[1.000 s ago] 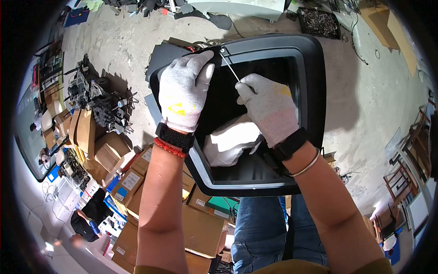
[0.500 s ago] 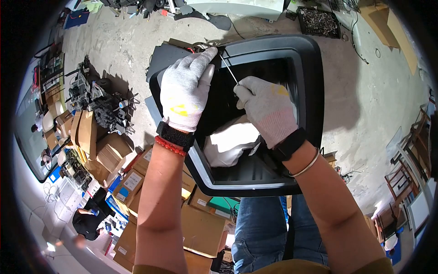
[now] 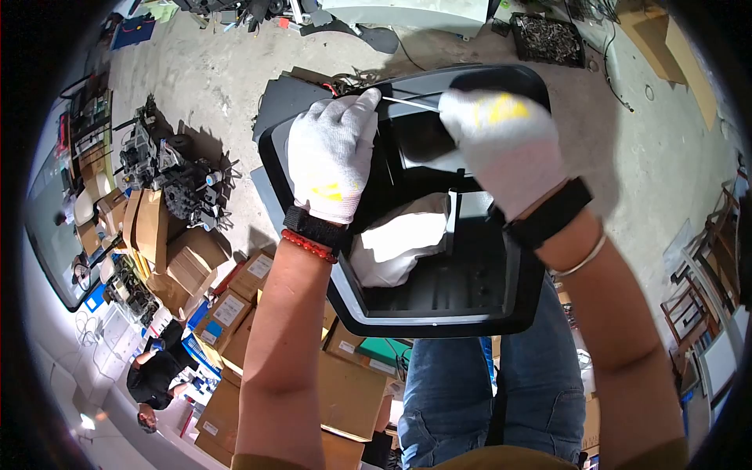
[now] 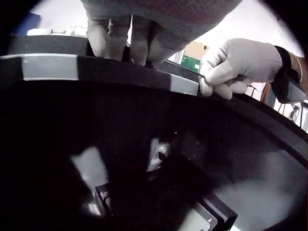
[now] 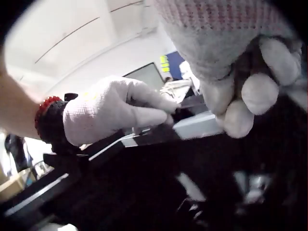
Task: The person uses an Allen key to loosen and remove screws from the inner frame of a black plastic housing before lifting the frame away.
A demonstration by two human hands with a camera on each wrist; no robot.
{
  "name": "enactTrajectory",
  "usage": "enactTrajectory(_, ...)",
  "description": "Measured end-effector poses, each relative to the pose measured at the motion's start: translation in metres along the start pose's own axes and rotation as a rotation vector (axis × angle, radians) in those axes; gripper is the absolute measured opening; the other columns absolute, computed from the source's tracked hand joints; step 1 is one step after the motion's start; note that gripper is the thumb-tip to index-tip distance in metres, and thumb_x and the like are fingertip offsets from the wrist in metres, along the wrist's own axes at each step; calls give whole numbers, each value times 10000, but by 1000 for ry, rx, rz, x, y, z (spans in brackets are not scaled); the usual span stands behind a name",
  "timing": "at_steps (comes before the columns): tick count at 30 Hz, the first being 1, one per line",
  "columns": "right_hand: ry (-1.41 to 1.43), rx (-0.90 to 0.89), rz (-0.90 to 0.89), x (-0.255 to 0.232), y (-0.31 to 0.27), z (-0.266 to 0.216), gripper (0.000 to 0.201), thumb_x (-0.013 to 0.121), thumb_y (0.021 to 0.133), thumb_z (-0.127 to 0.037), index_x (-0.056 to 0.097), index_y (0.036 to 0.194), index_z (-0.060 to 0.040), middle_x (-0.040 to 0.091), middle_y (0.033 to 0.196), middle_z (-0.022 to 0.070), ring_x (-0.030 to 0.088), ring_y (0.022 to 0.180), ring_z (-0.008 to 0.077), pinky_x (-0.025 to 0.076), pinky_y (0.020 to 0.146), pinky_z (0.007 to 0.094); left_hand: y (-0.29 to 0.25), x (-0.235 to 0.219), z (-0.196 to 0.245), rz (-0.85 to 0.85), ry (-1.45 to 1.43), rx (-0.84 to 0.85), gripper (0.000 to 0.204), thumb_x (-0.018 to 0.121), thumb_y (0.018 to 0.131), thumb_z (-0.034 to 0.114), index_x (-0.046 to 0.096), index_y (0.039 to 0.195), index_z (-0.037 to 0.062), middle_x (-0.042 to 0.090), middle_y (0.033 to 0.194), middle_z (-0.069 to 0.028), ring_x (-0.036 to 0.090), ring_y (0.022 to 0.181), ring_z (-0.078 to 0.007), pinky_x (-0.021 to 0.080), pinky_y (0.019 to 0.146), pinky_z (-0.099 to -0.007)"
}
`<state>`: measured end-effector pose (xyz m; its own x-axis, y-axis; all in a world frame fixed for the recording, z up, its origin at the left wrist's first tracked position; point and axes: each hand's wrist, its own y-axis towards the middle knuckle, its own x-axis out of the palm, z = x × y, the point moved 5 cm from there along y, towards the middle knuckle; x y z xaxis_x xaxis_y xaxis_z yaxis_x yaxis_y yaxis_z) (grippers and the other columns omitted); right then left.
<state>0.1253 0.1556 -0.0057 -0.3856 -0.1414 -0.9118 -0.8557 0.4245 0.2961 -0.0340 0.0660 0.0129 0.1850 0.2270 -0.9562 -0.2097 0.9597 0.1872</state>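
In the head view a large black plastic shell (image 3: 431, 329) with a grey inner lip sits before me, a white cloth-like bundle (image 3: 395, 243) inside it. My gloved left hand (image 3: 333, 160) rests on its far left rim, an extended finger right at the end of a thin metal hex key (image 3: 413, 103). The gloved right hand (image 3: 505, 145) pinches the other end of that key, over the far side of the shell. Seen from the left wrist, the left fingers (image 4: 139, 43) lie straight over the rim. The right wrist view shows the right hand's curled fingertips (image 5: 239, 118).
Cardboard boxes (image 3: 345, 392) are stacked at lower left, close to my legs. A black tray (image 3: 548, 39) of small metal parts lies on the concrete floor at the far right. Dark machinery (image 3: 168, 172) stands left. Another person (image 3: 157, 380) is in the lower left background.
My right hand has swung right and away from me with the hex key, which turned from slanting toward me to nearly crosswise. The left hand has shifted slightly right, onto the key's end.
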Motion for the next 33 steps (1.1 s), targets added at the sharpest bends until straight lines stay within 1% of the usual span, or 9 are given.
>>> enactTrajectory(3, -69, -170, 44, -22, 35, 15, 221, 689, 762, -132, 707, 981, -104, 691, 813, 56, 690, 730, 234, 560, 639, 345, 3, -3, 3, 84, -43, -59, 203, 749, 803, 69, 737, 1004, 91, 713, 878, -105, 675, 809, -296, 541, 736, -383)
enactTrajectory(12, 65, -179, 151, -11, 31, 32, 270, 683, 838, -160, 707, 1099, -94, 730, 929, 96, 712, 783, 233, 583, 667, 343, 17, 3, 6, 20, 170, -142, 103, 748, 834, 183, 731, 887, 96, 717, 851, -104, 688, 796, -308, 543, 718, -372)
enactTrajectory(14, 236, -77, 111, -13, 28, 35, 171, 667, 884, -82, 707, 1043, -32, 728, 990, 104, 701, 943, 237, 555, 875, 306, 18, -6, 6, 115, 116, -159, 102, 750, 832, 180, 730, 886, 95, 716, 849, -107, 687, 790, -311, 542, 711, -371)
enactTrajectory(18, 430, 54, 94, -12, 21, 36, 161, 650, 896, -32, 708, 1045, -15, 729, 1017, 123, 705, 947, 248, 558, 879, 292, 14, -25, 8, 183, 96, -84, 103, 736, 827, 192, 689, 870, 112, 676, 815, -77, 660, 782, -292, 521, 707, -398)
enactTrajectory(20, 255, -251, 135, -17, 10, 20, 193, 644, 927, -224, 738, 1036, -97, 733, 928, 87, 711, 831, 229, 583, 717, 335, 8, -24, 2, 152, 30, 25, 126, 730, 825, 171, 697, 935, 120, 696, 858, -79, 665, 806, -291, 522, 716, -396)
enactTrajectory(21, 568, 159, -120, -7, 3, 12, 165, 621, 948, -229, 731, 1016, -127, 724, 861, 83, 709, 786, 231, 578, 702, 337, 6, -24, 0, 154, 31, 27, 126, 730, 825, 171, 697, 935, 120, 696, 858, -79, 665, 806, -291, 522, 716, -396)
enactTrajectory(25, 678, 602, -332, 2, -7, -29, 130, 599, 960, -231, 674, 940, -126, 677, 760, 104, 692, 712, 290, 552, 658, 386, 5, -16, 2, 41, 11, -5, 244, 748, 815, 78, 715, 1057, 91, 720, 928, -97, 684, 807, -259, 541, 717, -346)
enactTrajectory(27, 628, 630, -315, 14, -12, -38, 162, 595, 969, -251, 664, 929, -110, 679, 764, 104, 690, 732, 308, 543, 656, 398, 0, -15, -6, 28, -111, -266, 328, 738, 830, 71, 694, 1155, 90, 721, 956, -78, 663, 767, -209, 538, 718, -316)
enactTrajectory(33, 760, 848, -310, 32, -18, -48, 173, 603, 973, -242, 667, 956, -83, 680, 775, 119, 688, 734, 298, 541, 660, 380, -14, -8, -13, 41, -173, -297, 341, 724, 851, 42, 681, 1188, 82, 720, 970, -77, 656, 768, -169, 536, 703, -297)
